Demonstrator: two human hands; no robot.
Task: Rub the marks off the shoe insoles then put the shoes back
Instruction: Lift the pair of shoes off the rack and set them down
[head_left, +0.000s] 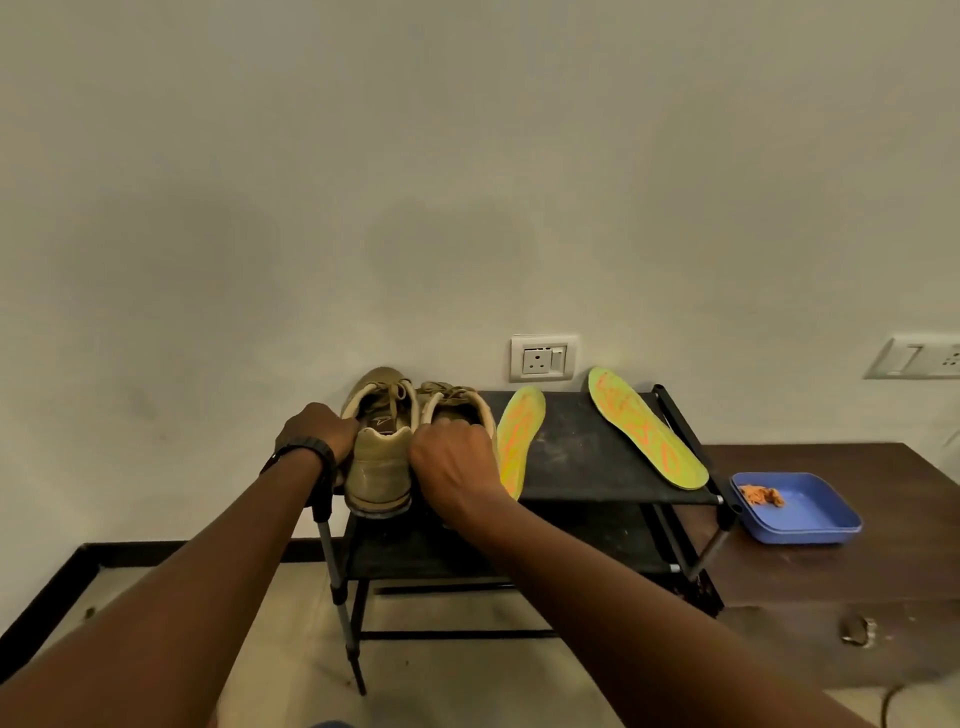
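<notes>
Two tan lace-up shoes stand side by side at the left end of a black shoe rack's top shelf (582, 452). My left hand (319, 431) grips the left side of the left shoe (379, 457). My right hand (452, 462) curls over the heel of the right shoe (460, 402) and hides most of it. Two yellow-green insoles with orange marks lie on the same shelf: one (517, 436) just right of my right hand, the other (647, 426) near the shelf's right end.
A blue tray (810, 512) holding a small orange crumpled thing (761, 496) sits on a dark wooden table (841, 582) right of the rack. A wall socket (543, 358) is behind the rack, another switch plate (919, 358) at far right. The rack has a lower shelf (519, 551).
</notes>
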